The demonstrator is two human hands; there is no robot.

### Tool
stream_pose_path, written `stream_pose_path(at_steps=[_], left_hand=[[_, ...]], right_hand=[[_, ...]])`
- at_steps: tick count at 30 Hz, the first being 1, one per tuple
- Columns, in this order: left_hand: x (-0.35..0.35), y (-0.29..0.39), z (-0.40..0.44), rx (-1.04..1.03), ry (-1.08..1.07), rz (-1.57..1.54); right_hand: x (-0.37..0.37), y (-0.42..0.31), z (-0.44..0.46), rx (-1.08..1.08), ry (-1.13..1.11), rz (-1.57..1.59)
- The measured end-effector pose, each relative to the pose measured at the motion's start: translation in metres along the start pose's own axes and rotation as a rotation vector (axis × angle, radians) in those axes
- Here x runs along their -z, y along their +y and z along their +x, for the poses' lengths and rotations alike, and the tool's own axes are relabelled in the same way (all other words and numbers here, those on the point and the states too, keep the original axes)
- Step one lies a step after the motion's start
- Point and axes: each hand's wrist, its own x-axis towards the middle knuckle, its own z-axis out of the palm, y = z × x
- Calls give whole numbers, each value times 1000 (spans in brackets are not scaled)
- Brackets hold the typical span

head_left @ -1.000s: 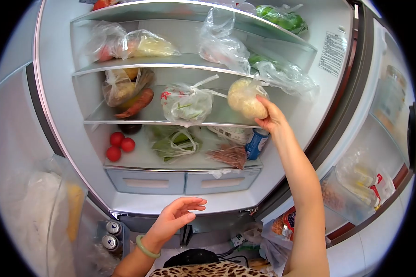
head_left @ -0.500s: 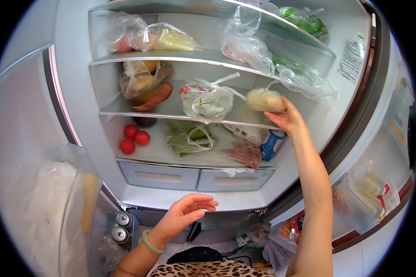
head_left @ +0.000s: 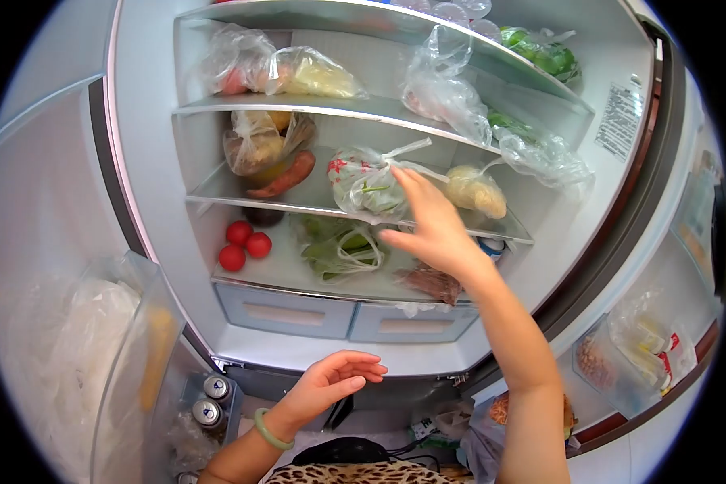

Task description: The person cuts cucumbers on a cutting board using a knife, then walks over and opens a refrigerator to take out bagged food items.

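My right hand reaches into an open fridge, thumb and fingers apart. Its fingertips overlap the right side of a knotted clear plastic bag with red print and greens inside; whether they touch, I cannot tell. Just right of the hand, a bag with a pale yellowish lump rests on the same middle shelf. Below the hand lie a bag of green vegetables and a reddish-brown bagged item; a blue can is mostly hidden. My left hand, with a pale green bangle, hovers below the drawers, fingers loosely stretched, holding nothing.
Three red round tomato-like items sit on the lower shelf. A sweet potato and bagged produce stand at the middle shelf's left. Bags fill the upper shelf. Open doors flank both sides, with cans in the left one.
My right hand has let go of the bag with the pale lump, now resting on the shelf, and moved left to the red-printed bag. The view has shifted slightly. My left hand stays about the same.
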Motion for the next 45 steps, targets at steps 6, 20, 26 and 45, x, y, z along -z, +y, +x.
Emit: stream_pose_path(at_steps=[6, 20, 26, 45], left_hand=[[3, 2, -13, -12, 53, 12], [11, 4, 46, -74, 76, -605], [5, -11, 60, -217, 18, -718], [27, -106, 16, 105, 252, -666]], right_hand=[[-58, 34, 56, -118, -108, 42], [8, 22, -47, -347, 512, 1236], [-31, -81, -170, 208, 79, 331], [-53, -87, -206, -361, -26, 354]])
